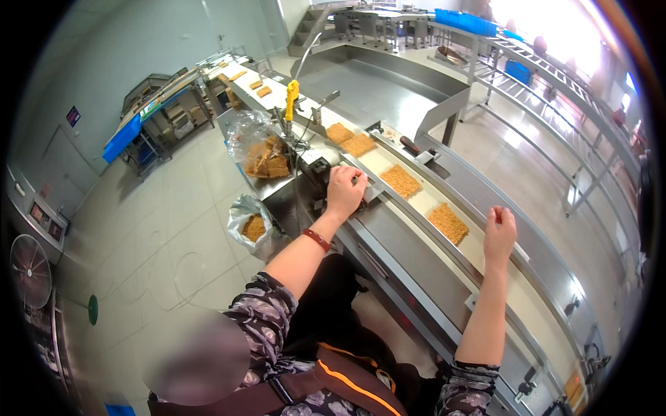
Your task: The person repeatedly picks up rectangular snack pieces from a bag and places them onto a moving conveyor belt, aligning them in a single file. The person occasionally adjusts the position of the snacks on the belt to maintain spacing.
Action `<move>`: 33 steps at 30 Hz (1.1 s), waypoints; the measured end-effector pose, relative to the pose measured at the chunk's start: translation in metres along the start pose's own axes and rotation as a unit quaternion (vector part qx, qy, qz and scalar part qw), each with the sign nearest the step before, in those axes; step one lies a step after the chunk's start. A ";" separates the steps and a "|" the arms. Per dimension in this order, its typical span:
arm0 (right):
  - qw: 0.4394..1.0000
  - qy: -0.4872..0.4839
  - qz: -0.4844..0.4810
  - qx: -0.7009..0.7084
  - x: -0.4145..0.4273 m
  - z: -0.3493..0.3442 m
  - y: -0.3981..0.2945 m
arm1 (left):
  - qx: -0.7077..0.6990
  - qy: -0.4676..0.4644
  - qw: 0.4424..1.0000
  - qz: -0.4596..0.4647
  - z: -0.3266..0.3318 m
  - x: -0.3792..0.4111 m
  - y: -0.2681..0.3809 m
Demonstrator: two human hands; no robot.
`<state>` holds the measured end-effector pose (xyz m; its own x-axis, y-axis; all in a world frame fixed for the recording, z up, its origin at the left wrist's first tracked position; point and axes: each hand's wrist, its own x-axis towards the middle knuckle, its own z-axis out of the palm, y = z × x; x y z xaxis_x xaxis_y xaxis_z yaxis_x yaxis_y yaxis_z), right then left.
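Observation:
My left hand (345,191), a red band on its wrist, rests over the near rail of a conveyor with its fingers curled; whether it holds anything cannot be told. My right hand (499,234) is above the belt's far side, thumb and fingertips together, with nothing visible in it. Between the hands two square, grainy golden food slabs, one nearer my left hand (400,181) and one nearer my right (448,223), lie apart on the pale conveyor belt (530,291). Farther up, two more slabs (358,144) lie touching. Smaller-looking pieces (264,91) are at the belt's far end.
Left of the conveyor are a clear plastic bag of broken slabs (268,158) and a lined container of crumbs (254,227). A yellow-handled device (291,99) stands beside the belt. Beyond it are a large steel tray table (374,78) and a roller rack with blue crates (465,23).

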<state>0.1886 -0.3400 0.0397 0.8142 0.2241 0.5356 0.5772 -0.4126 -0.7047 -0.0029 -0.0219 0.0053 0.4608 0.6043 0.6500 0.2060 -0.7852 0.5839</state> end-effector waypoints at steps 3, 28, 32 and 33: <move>0.999 -0.020 -0.036 -0.033 -0.002 0.003 -0.007 | 0.004 0.006 1.000 0.003 0.000 0.000 -0.004; 0.966 -0.239 0.097 -0.004 0.016 -0.047 0.002 | -0.040 0.004 0.999 0.008 0.002 0.001 -0.005; 0.916 -0.260 0.086 -0.294 -0.014 -0.116 0.004 | -0.043 -0.004 0.999 0.001 0.000 0.001 -0.006; 0.887 -0.223 0.072 -0.397 -0.026 -0.132 0.001 | -0.048 0.000 0.999 0.008 0.002 0.002 -0.002</move>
<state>0.1594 -0.4627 0.0866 0.9219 0.3731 0.1045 0.3833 -0.9176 -0.1054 -0.0011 -0.0192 0.0040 0.4636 0.5925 0.6589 0.1150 -0.7775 0.6183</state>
